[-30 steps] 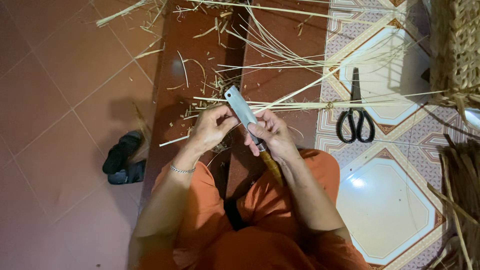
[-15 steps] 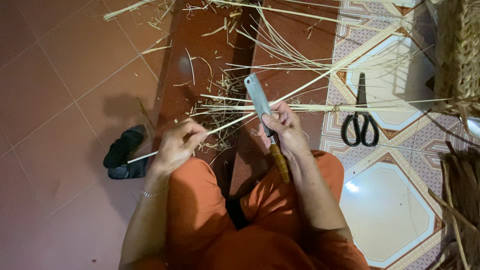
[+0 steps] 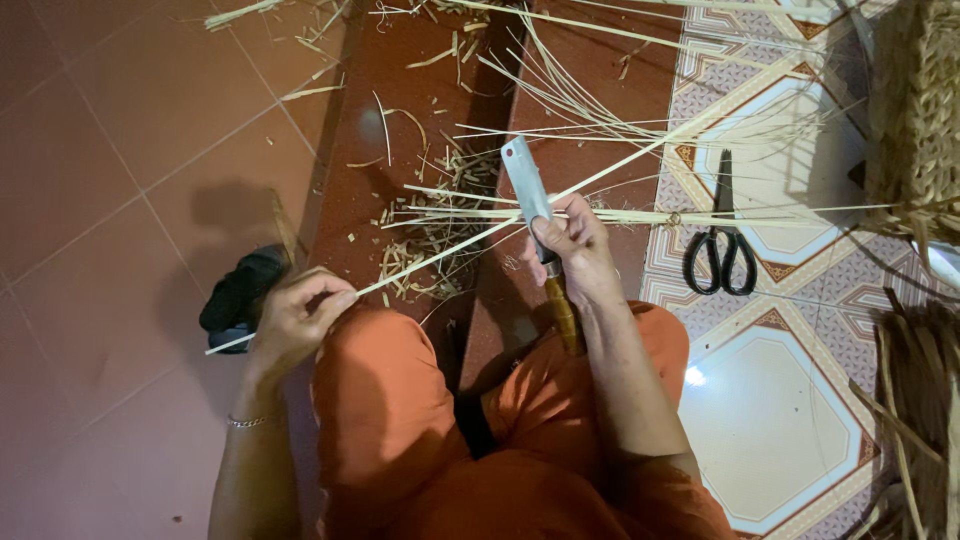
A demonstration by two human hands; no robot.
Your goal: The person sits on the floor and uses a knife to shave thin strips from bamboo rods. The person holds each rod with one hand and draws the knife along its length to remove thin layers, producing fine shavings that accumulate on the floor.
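The red-brown tiled floor (image 3: 110,150) takes up most of the view, giving way on the right to patterned cream-and-maroon tiles (image 3: 770,440). A person in orange trousers (image 3: 400,430) sits on it, knees drawn up. At the upper right stands a woven basket of pale plant fibre (image 3: 915,110), its loose stakes running out to the left, and at the lower right lies a bundle of darker dried strips (image 3: 920,400).

Judging by the floor, a fair amount of trimming is done: a heap of short pale shavings and offcuts (image 3: 430,250) lies just ahead of the knees, with several long thin split strips (image 3: 560,90) fanned out beyond it. The basket looks only partly woven (its stakes stand free), so more strips seem to be needed.

The work in hand is one long pale cane strip (image 3: 470,245), stretched slantwise from lower left to upper right. The left hand (image 3: 295,320) pinches its near end, fingers closed around it. The right hand (image 3: 570,245) grips a broad-bladed knife with a wooden handle (image 3: 528,190), fingers wrapped tight near the blade's base, thumb pressing the strip against the blade. The strip crosses the knife about midway, so roughly half its length appears left to draw through.

Black-handled scissors (image 3: 720,245) lie untouched on the patterned tiles, well apart from both hands. A dark sandal (image 3: 235,300) sits beside the left hand.
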